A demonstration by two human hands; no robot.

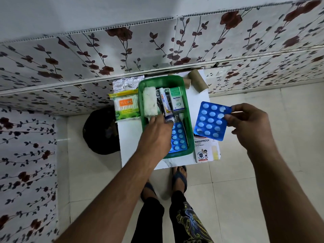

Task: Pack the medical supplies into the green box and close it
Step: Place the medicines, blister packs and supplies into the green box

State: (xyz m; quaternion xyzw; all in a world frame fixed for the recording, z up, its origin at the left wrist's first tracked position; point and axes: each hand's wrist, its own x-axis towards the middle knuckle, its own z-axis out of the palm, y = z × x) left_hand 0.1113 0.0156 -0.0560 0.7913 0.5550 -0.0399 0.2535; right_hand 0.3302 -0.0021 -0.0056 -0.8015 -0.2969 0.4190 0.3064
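Observation:
The open green box (185,109) sits on a small white table (198,100). Inside lie a white gauze roll (149,102), an ointment tube (164,104), a small Optibex carton (176,99) and a blue blister strip (178,139). My left hand (155,135) reaches into the box and grips the near end of the ointment tube. My right hand (250,125) holds a second blue blister strip (211,121) by its right edge, in the air just right of the box. A Washproof plaster box (204,149) lies on the table below that strip.
A Tulips cotton swab pack (125,106) and a silver tablet strip (128,83) lie left of the box. Two cardboard tubes (197,80) rest at the table's back right. A dark bag (100,130) sits on the floor to the left. My sandalled feet (178,178) stand below the table.

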